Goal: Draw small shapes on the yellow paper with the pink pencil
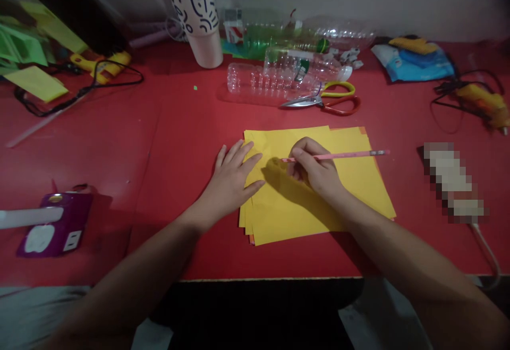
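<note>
My right hand (313, 167) grips a pink pencil (342, 155), its tip pointing left over a stack of yellow paper (295, 212). Whether the tip touches the sheet I cannot tell, as is any mark under the hand's shadow. Fingers spread, my left hand (235, 175) lies flat across the stack's left edge, partly on the paper and partly on the red table (171, 143). Orange sheets peek out beneath the yellow ones at the corners. Beyond the paper lie scissors (322, 99) with one yellow and one red handle.
Clear plastic bottles (274, 79) lie behind the scissors. A white patterned tumbler (203, 26) stands at the back. Yellow glue guns (478, 103) with black cords rest at both sides. A blue packet (418, 60) is back right; a purple box-like item (56, 225) sits at left.
</note>
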Demonstrator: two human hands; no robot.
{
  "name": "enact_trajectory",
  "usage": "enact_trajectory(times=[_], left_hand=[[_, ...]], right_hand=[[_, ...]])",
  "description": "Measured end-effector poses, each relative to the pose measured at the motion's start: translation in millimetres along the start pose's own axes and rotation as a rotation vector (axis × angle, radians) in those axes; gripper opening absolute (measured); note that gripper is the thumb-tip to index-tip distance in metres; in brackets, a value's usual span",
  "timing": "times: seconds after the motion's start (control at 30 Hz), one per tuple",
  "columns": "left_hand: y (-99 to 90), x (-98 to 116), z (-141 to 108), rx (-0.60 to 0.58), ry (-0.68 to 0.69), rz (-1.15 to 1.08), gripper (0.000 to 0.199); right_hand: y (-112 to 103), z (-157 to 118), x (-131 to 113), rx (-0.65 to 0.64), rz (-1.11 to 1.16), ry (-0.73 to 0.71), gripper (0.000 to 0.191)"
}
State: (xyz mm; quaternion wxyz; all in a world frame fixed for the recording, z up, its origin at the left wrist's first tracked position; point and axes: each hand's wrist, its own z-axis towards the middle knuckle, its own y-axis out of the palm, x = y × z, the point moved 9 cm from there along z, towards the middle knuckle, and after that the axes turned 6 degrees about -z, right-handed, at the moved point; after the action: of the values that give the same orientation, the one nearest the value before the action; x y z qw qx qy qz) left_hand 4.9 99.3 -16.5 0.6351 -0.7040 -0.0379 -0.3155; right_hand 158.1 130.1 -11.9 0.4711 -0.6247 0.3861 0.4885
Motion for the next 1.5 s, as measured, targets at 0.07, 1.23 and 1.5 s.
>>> enact_trajectory(times=[0.07,1.23,1.5], left_hand=[[-1.7,-2,0,0.016,-0.013,0.012,0.05],[-1.8,-2,-3,0.009,-0.037,-0.096,0.061],[-1.5,-1,-2,-0.015,-0.048,-0.097,0.062]], right_hand=[[-1,0,0,-0.003,0.015,0.016,0.022],[30,-11,-11,-0.286,-0.259,-0.225,0.012],[30,-11,-10,-0.267,-0.289,-0.216,0.012]])
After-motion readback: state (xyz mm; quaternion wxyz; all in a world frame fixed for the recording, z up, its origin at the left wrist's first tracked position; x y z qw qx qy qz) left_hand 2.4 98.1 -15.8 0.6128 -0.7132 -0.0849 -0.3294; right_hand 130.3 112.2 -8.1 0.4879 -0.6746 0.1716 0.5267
